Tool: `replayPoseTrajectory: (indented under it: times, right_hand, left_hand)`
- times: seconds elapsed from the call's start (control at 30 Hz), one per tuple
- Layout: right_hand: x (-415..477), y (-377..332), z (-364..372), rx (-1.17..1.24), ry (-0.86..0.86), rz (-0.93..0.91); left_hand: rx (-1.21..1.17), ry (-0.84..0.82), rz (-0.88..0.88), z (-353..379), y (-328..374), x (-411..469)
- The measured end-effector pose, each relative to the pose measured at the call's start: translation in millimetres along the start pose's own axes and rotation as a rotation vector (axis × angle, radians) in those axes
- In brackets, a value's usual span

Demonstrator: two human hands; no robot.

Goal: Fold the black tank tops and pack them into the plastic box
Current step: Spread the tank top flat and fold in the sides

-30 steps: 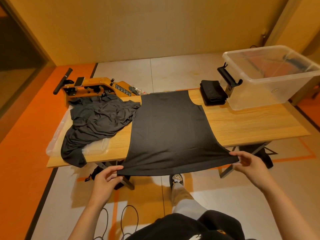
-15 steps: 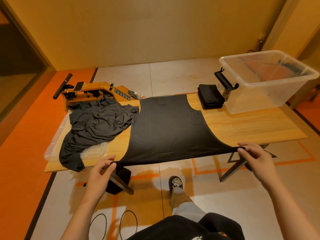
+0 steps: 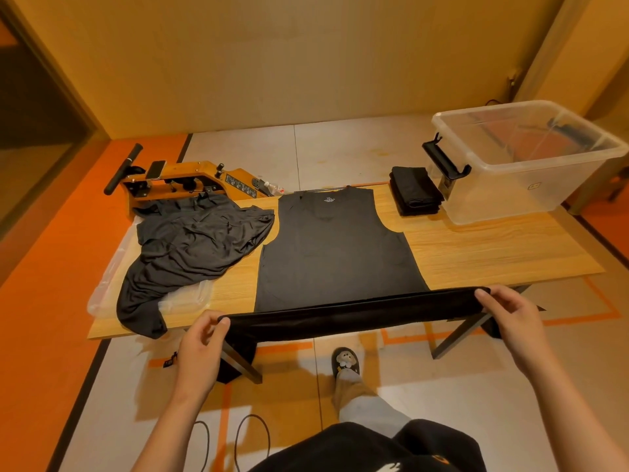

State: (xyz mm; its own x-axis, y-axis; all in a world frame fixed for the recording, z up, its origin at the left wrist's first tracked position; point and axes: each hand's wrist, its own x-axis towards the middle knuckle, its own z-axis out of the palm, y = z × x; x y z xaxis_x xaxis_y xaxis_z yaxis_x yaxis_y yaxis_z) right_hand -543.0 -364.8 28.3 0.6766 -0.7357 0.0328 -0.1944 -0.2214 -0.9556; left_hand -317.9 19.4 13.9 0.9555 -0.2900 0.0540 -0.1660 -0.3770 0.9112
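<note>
Left hand (image 3: 200, 347) and right hand (image 3: 510, 315) pinch near hem corners of the spread tank top (image 3: 333, 253). We judge: folded stack (image 3: 415, 195) beside plastic box (image 3: 510, 202) unpacked, crumpled heap (image 3: 197, 240) unfolded.

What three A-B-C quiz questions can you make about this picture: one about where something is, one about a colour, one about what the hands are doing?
1. Where is the folded stack?
A. On the table beside the box.
B. On the floor.
C. Inside the box.

2. What colour is the spread top?
A. White.
B. Orange.
C. Black.

3. What are the left hand and right hand doing?
A. Lying flat.
B. Pinching the top's hem.
C. Lifting the box.

Answers: A, the stack sits next to the box; C, its cloth is black; B, each hand pinches one hem corner.
</note>
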Motion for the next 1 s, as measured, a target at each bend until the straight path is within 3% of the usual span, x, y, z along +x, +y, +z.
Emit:
replayPoseTrajectory:
  times: [0.27,0.5,0.7,1.0]
  right_hand:
    - [24.7,-3.2,11.3,0.006,-0.004,0.038]
    - [97.6,-17.8,33.7,0.024,-0.009,0.117]
    - [201.0,-22.9,58.8,0.017,-0.008,0.144]
    - [397.1,-9.0,145.6,-0.325,-0.026,0.137]
  left_hand:
    - [0.020,-0.008,-0.016,1.6,2.8,24.8]
    - [0.014,-0.005,-0.031,19.3,21.4,101.7]
    - [0.027,0.008,-0.056,43.4,32.5,197.4]
    - [0.188,0.021,-0.224,97.7,6.7,395.9]
